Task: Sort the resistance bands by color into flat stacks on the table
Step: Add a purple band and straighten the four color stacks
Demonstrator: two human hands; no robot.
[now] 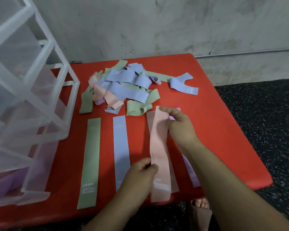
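A pink band (158,147) is stretched lengthwise between both hands over another pink band (173,180) lying flat on the red table (223,130). My left hand (142,172) pinches its left edge near the front. My right hand (180,125) grips its far end. A green band (90,160) and a blue band (121,147) lie flat in separate rows to the left. A purple band (191,172) lies flat on the right, mostly hidden under my right forearm. A tangled pile of green, blue, pink and purple bands (123,87) sits at the back.
A clear plastic drawer unit (23,97) stands on the table's left side, with purple material in its lower drawer. A grey wall runs behind the table. Dark speckled floor (265,122) lies to the right. A sandalled foot (201,204) shows below the front edge.
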